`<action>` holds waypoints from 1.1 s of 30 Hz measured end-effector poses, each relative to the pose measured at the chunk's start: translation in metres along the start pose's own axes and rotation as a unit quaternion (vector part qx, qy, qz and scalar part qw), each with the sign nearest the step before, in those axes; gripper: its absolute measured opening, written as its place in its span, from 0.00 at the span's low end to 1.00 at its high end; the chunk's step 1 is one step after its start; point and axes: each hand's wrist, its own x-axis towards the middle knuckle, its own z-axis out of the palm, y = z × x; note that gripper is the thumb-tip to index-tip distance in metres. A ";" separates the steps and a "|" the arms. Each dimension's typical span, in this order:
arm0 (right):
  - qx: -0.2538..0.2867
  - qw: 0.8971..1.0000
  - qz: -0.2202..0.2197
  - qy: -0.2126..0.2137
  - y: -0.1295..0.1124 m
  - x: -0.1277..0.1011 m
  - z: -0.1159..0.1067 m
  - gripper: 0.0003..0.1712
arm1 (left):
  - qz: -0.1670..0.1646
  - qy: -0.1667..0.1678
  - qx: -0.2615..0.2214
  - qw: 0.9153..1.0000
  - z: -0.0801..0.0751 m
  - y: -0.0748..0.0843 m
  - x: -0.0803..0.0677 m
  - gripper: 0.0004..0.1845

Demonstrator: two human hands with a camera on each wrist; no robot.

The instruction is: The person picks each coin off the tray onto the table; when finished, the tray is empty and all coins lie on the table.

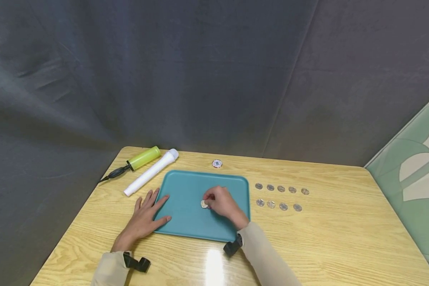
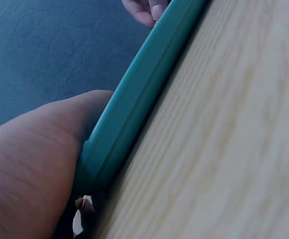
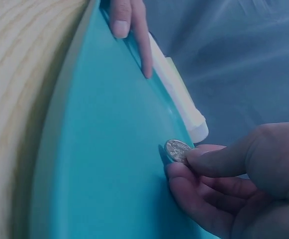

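Observation:
A silver coin (image 3: 177, 151) is pinched between the thumb and fingers of my right hand (image 1: 221, 201), close over the middle of the teal tray (image 1: 186, 222). In the right wrist view the coin tilts on its edge near the tray's surface; whether it touches cannot be told. My left hand (image 1: 145, 216) lies with fingers spread on the tray's left rim, the thumb and index finger reaching inside. To the right of the tray, on the table, several coins (image 1: 281, 188) lie in a back row and several more coins (image 1: 283, 206) in a front row.
Behind the tray lies a round patterned chip (image 1: 217, 163). A white tube with a grey end (image 1: 150, 173) and a yellow-green hand pump (image 1: 143, 158) with a black nozzle lie at the back left of the wooden table (image 1: 343, 238). A dark curtain (image 1: 214, 79) hangs behind.

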 end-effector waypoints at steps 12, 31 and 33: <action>0.082 0.996 0.025 0.003 0.011 -0.007 -0.014 0.06 | 0.001 0.001 -0.003 1.000 -0.001 0.001 -0.001 0.39; 0.124 0.989 0.072 0.043 0.038 -0.032 -0.058 0.07 | 0.002 0.005 0.002 1.000 -0.001 0.001 -0.001 0.39; 0.128 0.988 0.079 0.045 0.042 -0.035 -0.063 0.07 | 0.002 0.006 0.003 1.000 -0.001 0.001 -0.001 0.39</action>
